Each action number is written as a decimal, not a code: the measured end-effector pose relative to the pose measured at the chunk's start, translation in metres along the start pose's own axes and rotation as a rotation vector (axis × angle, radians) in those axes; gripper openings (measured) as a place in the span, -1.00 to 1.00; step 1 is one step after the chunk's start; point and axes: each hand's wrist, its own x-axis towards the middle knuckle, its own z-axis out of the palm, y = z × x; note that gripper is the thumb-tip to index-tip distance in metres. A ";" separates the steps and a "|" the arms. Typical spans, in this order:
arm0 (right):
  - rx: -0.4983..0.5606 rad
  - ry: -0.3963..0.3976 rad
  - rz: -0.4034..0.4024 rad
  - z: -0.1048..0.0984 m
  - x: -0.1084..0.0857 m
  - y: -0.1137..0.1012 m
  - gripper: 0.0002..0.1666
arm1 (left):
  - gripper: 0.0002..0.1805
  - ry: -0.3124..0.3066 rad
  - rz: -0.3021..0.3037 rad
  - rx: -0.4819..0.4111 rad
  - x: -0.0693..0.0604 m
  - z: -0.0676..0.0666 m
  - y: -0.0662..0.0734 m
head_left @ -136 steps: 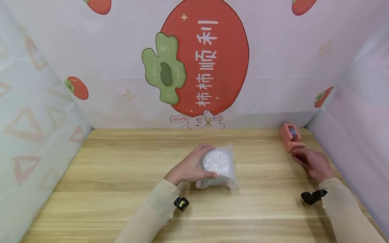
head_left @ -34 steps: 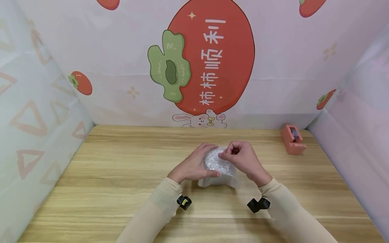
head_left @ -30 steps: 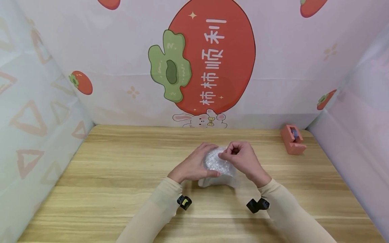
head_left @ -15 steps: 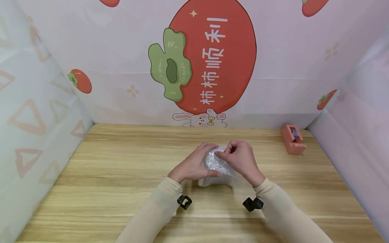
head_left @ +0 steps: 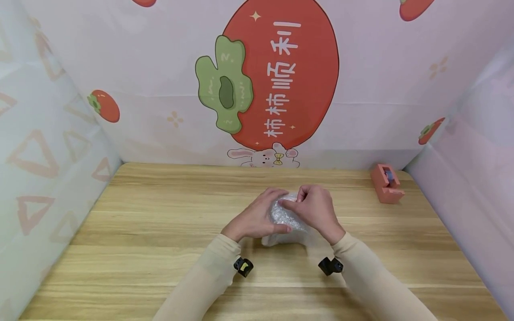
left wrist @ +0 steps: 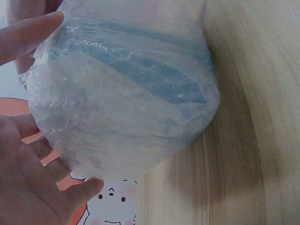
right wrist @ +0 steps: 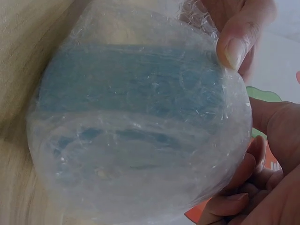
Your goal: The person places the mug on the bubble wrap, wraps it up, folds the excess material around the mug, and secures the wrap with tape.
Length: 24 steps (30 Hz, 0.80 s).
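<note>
A bubble-wrapped bundle (head_left: 283,216) stands near the middle of the table, with something blue showing through the wrap (right wrist: 131,79) in the right wrist view. My left hand (head_left: 257,217) grips it from the left, its thumb on the near side and its fingers round the far side. From the right, my right hand (head_left: 317,209) has its fingers curled at the wrap, and its thumb presses on the top. The left wrist view shows the left hand's palm and fingers (left wrist: 28,178) beside the bundle. Whether a strip of tape lies under the right thumb cannot be made out.
A pink tape dispenser (head_left: 388,185) stands at the back right of the wooden table (head_left: 160,223). Behind rises a printed cloth wall (head_left: 152,53) with persimmons and a rabbit; cloth panels flank both sides.
Several seconds ago my right hand was at the tape dispenser; it is now at the bundle. Over the last second its thumb has slid slightly left across the wrap. The left hand keeps its grip.
</note>
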 end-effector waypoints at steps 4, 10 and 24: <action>-0.030 -0.005 -0.001 0.001 0.002 -0.001 -0.38 | -0.04 0.003 -0.003 -0.004 0.000 0.000 0.000; -0.048 -0.013 -0.014 0.001 0.003 0.000 -0.35 | -0.04 0.010 0.000 -0.009 0.000 0.001 -0.001; -0.161 -0.136 0.014 -0.015 0.009 -0.002 -0.36 | -0.05 0.007 0.003 -0.002 0.000 0.000 0.000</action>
